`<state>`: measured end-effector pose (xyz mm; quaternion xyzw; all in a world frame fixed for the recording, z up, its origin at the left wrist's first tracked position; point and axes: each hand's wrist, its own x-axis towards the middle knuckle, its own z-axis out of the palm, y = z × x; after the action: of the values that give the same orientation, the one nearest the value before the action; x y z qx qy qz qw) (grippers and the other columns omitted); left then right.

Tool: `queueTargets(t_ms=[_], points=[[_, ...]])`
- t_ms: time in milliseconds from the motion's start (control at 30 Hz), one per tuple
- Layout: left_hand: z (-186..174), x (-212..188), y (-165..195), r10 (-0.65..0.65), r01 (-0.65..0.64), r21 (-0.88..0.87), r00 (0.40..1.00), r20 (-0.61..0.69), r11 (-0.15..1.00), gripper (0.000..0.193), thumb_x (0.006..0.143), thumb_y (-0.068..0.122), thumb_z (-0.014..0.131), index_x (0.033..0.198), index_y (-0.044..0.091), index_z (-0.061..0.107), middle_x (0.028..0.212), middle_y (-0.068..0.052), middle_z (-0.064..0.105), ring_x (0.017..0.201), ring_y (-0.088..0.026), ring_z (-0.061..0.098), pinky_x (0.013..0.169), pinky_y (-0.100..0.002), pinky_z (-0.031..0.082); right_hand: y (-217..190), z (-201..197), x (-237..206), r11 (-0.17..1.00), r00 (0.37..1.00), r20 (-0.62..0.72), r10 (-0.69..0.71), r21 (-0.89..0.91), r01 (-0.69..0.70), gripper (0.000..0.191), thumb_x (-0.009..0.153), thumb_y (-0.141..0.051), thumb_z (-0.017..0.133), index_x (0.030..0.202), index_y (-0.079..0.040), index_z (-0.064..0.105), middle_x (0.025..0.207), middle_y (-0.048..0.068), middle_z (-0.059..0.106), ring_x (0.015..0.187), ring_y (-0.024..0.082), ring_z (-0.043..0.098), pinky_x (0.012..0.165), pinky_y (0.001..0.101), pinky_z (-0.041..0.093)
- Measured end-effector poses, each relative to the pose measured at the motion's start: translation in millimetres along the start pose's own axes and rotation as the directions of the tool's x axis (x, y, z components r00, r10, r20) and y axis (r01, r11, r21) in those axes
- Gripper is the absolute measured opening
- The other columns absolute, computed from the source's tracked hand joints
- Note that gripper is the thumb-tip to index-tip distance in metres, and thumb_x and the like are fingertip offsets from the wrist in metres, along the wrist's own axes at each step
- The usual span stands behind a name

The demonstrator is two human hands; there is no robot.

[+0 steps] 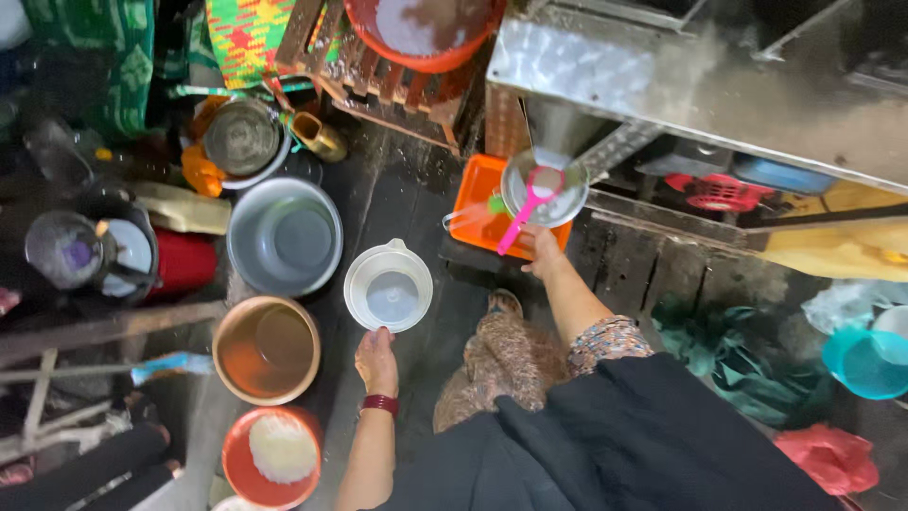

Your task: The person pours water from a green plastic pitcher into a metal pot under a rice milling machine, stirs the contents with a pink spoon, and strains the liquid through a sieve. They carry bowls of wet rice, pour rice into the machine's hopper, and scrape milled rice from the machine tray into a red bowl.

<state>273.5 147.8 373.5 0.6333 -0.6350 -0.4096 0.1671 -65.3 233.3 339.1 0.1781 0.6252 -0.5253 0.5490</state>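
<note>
Left hand clamped on white jug rim; right hand clamped on pink strainer handle.

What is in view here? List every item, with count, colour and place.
white plastic jug: 1, white, floor centre, rim held by the left hand
pink plastic ladle: 1, pink, lying across the clear round lid
clear round lid: 1, see-through, above the orange tray
orange plastic tray: 1, orange, floor beneath the lid
grey metal basin: 1, grey, left of the jug
tan round bowl: 1, tan outside, orange inside, lower left
red bowl with white contents: 1, red, bottom left
teal plastic tub: 1, teal, right edge
steel counter: 1, silver, top right
left hand: 1, red wristband, on jug rim
right hand: 1, at the ladle handle
</note>
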Motion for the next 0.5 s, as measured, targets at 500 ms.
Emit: queueTargets(t_ms=[500], points=[[97, 168, 56, 0.567, -0.585, 0.393, 0.805, 0.174, 0.71, 0.024, 0.097, 0.022, 0.059, 0.103, 0.003, 0.071, 0.099, -0.024, 0.069, 0.092, -0.042, 0.065, 0.075, -0.051, 0.048, 13, 10, 36, 0.555, 0.637, -0.374, -0.674, -0.825, 0.103, 0.049, 0.082, -0.007, 0.056, 0.131, -0.007, 0.05, 0.117, 0.031, 0.062, 0.09, 0.054, 0.064, 0.075, 0.0595, 0.048]])
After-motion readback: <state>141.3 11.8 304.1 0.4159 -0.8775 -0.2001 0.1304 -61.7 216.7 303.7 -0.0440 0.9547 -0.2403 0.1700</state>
